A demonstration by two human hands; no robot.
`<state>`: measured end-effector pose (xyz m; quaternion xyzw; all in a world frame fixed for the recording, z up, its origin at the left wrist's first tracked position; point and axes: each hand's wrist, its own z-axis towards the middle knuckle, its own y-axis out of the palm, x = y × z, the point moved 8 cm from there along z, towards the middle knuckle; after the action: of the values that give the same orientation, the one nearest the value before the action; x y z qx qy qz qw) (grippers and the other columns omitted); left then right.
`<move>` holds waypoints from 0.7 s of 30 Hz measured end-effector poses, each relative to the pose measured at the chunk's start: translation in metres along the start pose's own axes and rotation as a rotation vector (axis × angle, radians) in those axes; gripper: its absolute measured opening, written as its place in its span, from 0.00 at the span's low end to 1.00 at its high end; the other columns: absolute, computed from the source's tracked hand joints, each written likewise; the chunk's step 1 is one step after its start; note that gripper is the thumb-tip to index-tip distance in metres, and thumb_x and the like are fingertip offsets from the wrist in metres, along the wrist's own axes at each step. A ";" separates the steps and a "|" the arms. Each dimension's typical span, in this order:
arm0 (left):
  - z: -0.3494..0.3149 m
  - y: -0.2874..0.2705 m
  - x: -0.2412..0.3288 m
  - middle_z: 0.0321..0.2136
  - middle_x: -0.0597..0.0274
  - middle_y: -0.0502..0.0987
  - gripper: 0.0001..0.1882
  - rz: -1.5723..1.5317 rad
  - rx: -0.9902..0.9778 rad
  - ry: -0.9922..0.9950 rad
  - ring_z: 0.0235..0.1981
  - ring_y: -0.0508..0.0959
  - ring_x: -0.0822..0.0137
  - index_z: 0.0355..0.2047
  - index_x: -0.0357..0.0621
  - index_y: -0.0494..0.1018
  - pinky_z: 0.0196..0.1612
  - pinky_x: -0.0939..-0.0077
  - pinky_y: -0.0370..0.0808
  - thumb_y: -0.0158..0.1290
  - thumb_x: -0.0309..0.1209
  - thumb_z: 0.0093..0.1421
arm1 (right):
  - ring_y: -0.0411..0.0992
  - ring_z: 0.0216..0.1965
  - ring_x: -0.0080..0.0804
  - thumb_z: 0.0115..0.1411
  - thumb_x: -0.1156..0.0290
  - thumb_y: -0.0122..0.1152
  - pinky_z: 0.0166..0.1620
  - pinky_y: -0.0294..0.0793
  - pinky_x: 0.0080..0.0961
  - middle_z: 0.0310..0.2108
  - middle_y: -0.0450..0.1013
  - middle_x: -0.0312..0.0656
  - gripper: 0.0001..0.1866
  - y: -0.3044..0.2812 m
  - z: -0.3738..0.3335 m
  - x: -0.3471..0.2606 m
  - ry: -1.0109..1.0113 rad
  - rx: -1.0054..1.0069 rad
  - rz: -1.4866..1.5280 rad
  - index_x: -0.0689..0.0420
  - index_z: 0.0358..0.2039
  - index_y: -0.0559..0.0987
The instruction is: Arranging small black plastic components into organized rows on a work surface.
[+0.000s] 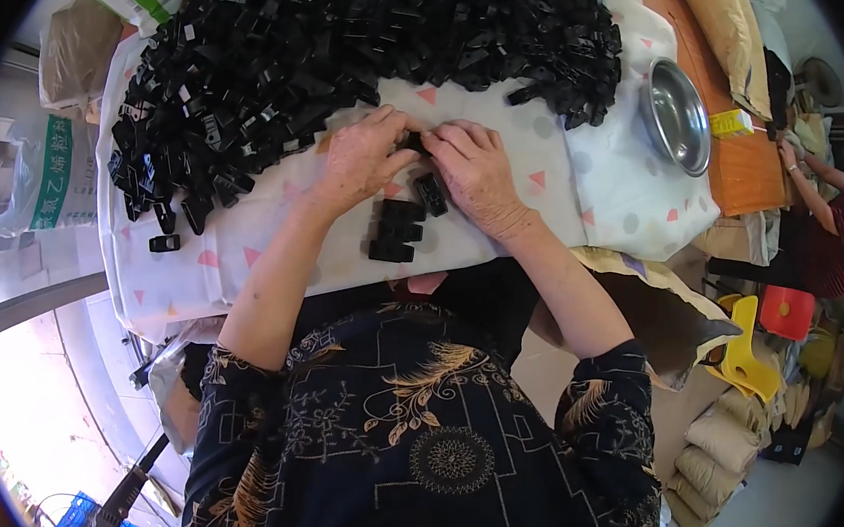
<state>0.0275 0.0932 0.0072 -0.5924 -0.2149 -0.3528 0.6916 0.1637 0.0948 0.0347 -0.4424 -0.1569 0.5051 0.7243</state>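
left fingers (388, 122) and right fingers (461, 142) pinched on a small black part (414, 143) between them. loose black piece (431, 193) just below right fingers; three-piece row (397, 231) nearer the body. beyond fingers: black heap (289, 61); far right: metal bowl (684, 116).

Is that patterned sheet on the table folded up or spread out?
Spread out. The patterned sheet lies under the wide heap of black parts, its triangles showing along the heap's near edge.

Bright glare (39, 401) lower left; grey floor (782, 511), yellow chair (741, 350) right.
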 end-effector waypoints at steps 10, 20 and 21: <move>-0.020 -0.002 0.016 0.34 0.59 0.74 0.14 0.036 -0.020 0.055 0.35 0.79 0.57 0.39 0.45 0.74 0.38 0.65 0.75 0.62 0.31 0.53 | 0.75 0.33 0.45 0.63 0.69 0.60 0.35 0.75 0.38 0.34 0.75 0.44 0.15 -0.037 -0.015 0.082 0.445 0.137 -0.132 0.53 0.50 0.76; -0.013 -0.036 0.018 0.38 0.59 0.71 0.13 0.293 0.148 0.051 0.38 0.78 0.55 0.43 0.48 0.74 0.38 0.58 0.76 0.58 0.31 0.57 | 0.74 0.35 0.49 0.63 0.73 0.57 0.36 0.75 0.40 0.35 0.70 0.45 0.10 -0.019 -0.015 0.105 0.407 0.031 -0.176 0.49 0.45 0.77; -0.004 -0.042 0.016 0.38 0.59 0.71 0.13 0.294 0.147 0.053 0.38 0.78 0.55 0.43 0.48 0.74 0.38 0.58 0.76 0.58 0.31 0.57 | 0.74 0.35 0.49 0.63 0.73 0.57 0.36 0.75 0.40 0.35 0.70 0.45 0.10 -0.022 -0.017 0.102 0.409 0.032 -0.176 0.49 0.45 0.77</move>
<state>0.0069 0.0831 0.0458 -0.5558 -0.1329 -0.2467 0.7826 0.2336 0.1729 0.0205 -0.5085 -0.0369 0.3421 0.7893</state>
